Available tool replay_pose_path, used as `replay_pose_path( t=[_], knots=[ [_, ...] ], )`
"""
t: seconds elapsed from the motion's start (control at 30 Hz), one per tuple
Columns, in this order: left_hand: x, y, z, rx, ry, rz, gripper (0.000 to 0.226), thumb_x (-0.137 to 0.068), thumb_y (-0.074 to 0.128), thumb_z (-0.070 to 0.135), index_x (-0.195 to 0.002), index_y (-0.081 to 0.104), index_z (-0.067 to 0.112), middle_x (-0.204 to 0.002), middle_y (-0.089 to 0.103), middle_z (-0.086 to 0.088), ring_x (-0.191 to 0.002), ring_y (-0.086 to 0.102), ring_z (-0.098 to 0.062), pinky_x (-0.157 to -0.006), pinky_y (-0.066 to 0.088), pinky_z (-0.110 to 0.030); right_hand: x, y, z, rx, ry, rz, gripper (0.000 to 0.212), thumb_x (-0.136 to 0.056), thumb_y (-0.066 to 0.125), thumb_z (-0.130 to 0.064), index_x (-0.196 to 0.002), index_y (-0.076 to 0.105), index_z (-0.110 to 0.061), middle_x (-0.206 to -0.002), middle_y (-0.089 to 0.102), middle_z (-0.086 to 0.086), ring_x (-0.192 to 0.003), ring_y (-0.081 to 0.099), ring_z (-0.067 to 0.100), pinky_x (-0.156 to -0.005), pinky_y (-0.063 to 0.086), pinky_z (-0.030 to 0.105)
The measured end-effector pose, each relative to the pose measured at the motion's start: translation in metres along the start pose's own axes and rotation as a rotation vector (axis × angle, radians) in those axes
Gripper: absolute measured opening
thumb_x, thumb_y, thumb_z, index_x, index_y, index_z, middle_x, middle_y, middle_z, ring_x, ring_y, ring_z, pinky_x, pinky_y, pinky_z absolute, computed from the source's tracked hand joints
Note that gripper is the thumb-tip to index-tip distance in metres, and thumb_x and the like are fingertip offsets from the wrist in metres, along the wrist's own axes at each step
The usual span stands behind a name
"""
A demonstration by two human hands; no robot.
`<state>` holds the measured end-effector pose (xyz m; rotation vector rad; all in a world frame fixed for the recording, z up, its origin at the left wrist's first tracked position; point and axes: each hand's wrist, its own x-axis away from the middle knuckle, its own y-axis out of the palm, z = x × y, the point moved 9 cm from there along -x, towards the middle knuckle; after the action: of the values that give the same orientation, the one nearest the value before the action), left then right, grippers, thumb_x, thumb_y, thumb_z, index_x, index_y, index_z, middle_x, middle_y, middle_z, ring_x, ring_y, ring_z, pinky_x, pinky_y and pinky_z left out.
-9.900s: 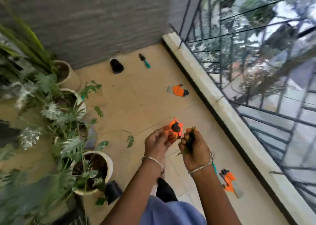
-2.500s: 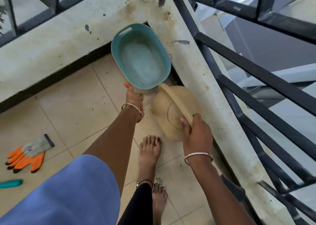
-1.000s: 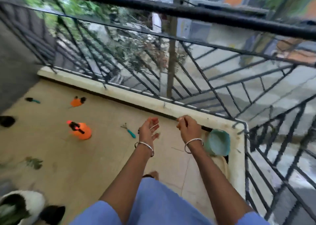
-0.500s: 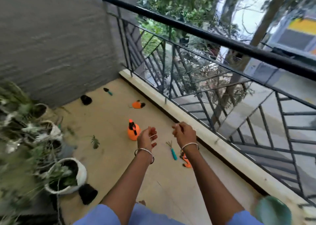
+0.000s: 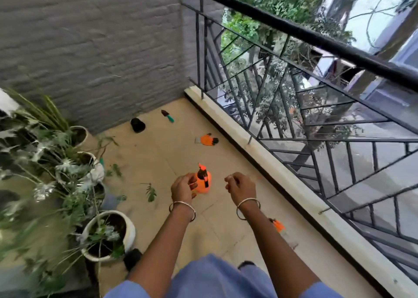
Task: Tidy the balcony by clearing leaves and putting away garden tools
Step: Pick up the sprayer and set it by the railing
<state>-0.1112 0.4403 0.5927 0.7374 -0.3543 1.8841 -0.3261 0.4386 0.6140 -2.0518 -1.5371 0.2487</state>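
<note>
Left hand (image 5: 183, 188): centre frame, fingers loosely curled, nothing held; overlaps the orange spray bottle (image 5: 203, 184) standing on the floor.
Right hand (image 5: 239, 184): right of centre, loosely curled, empty.
Upper centre floor: orange glove (image 5: 207, 140), green-handled trowel (image 5: 167, 116), black pot (image 5: 137, 125), each apart.
Left of centre: fallen leaf (image 5: 151, 192).
Left edge: potted plants (image 5: 67, 173).
Right side: black railing (image 5: 316, 39).

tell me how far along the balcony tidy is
Done: nothing in this view looks put away yet. In hand: nothing; the left hand and right hand are both empty, raised near the orange spray bottle. Left: the fallen leaf on the tiles, the green-handled trowel, the orange glove by the ledge, a second glove beside the right arm, and that bottle.
</note>
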Motion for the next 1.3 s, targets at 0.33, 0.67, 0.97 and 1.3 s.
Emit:
replay_pose_path(
  t=[0.33,0.67,0.97,1.3],
  knots=[
    [-0.138,-0.010,-0.002,0.029,-0.122,0.088,0.011,-0.089,0.057,0.018,-0.081,0.064,0.020,-0.085,0.066,-0.003,-0.079,0.062,-0.019,-0.065,0.039,-0.030,-0.104,0.097,0.031,0.159,0.160,-0.141,0.019,-0.092,0.055,-0.023,-0.086,0.071,-0.016,-0.072,0.071,0.000,-0.072,0.069,0.017,-0.073,0.056,0.038],
    [-0.314,0.000,-0.027,-0.051,-0.266,0.205,0.013,-0.090,0.058,0.014,-0.081,0.066,0.016,-0.080,0.066,-0.005,-0.078,0.061,-0.021,-0.066,0.041,-0.029,-0.247,0.240,0.135,0.383,0.436,-0.278,0.020,-0.092,0.057,-0.020,-0.107,0.066,-0.010,-0.101,0.071,0.016,-0.102,0.062,0.035,-0.081,0.047,0.034],
    [-0.440,0.017,-0.106,-0.204,-0.363,0.237,0.007,-0.088,0.064,0.018,-0.084,0.070,0.015,-0.091,0.072,-0.012,-0.087,0.066,-0.023,-0.074,0.047,-0.033,-0.307,0.340,0.287,0.358,0.824,-0.385,0.042,-0.093,0.059,-0.023,-0.132,0.049,-0.009,-0.122,0.062,0.019,-0.115,0.057,0.036,-0.095,0.045,0.036],
    [-0.496,0.016,-0.160,-0.304,-0.433,0.196,0.013,-0.093,0.061,0.015,-0.096,0.070,0.008,-0.089,0.070,-0.005,-0.084,0.065,-0.015,-0.063,0.049,-0.022,-0.339,0.408,0.367,0.267,0.889,-0.380,0.036,-0.094,0.057,-0.020,-0.129,0.055,-0.010,-0.116,0.064,0.017,-0.102,0.059,0.034,-0.072,0.036,0.027]
  ],
)
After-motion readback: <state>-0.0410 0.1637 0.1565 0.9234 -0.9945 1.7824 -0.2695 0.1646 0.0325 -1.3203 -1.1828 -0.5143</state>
